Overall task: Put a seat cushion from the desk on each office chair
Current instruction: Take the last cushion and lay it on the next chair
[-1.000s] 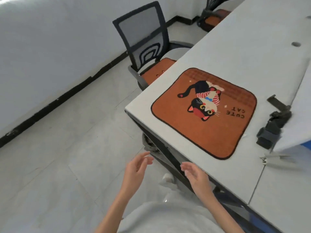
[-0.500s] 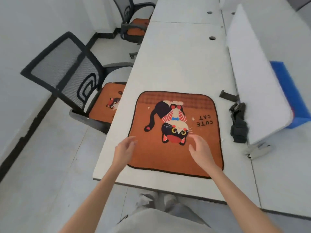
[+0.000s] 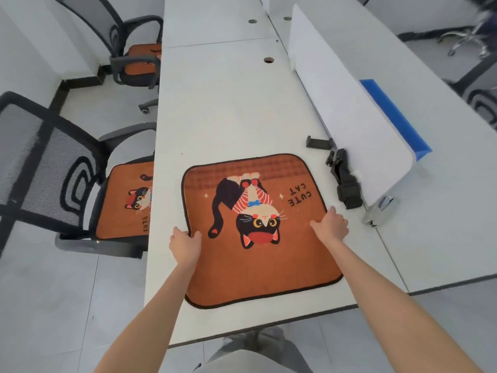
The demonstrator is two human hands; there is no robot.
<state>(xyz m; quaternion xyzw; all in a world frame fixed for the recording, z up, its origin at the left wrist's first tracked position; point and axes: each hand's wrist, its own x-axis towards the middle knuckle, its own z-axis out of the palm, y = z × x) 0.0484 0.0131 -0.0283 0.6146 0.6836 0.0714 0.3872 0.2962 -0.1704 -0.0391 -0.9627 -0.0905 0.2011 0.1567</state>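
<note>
Both hands, left point(image 3: 185, 244) and right point(image 3: 331, 226), pinch the side edges of the orange cat-print seat cushion point(image 3: 258, 230) near the white desk's point(image 3: 228, 109) front edge; the limp fabric could sag and slip free.

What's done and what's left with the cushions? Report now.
Done: the near chair and the far chair each carry an orange cushion. In hand: the left hand and right hand are at the side edges of the last cushion, which lies flat on the desk. Left: lifting it and putting it on a chair without one; none shows clearly here.
</note>
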